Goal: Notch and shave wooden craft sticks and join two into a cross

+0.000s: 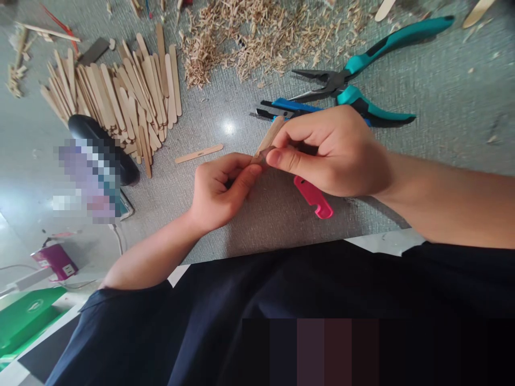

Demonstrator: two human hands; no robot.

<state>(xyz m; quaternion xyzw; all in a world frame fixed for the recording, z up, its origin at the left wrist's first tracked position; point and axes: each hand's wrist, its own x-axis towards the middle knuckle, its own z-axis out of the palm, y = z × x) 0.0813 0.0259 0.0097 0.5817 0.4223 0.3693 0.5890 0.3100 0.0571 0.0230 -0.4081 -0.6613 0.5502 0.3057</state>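
My left hand point(219, 190) is closed, its thumb and fingers pinching the lower end of a wooden craft stick point(272, 134). My right hand point(330, 150) is curled round a pink-handled knife point(314, 197), whose handle sticks out below the palm. The thumb of that hand presses against the stick where both hands meet. The blade is hidden behind the fingers.
A heap of craft sticks point(120, 96) lies at upper left, with one loose stick point(199, 153) near it. Wood shavings point(257, 37) are piled at the top. Teal-handled pliers point(362, 75) and a blue tool point(289, 107) lie behind my right hand. A black device point(100, 145) sits left.
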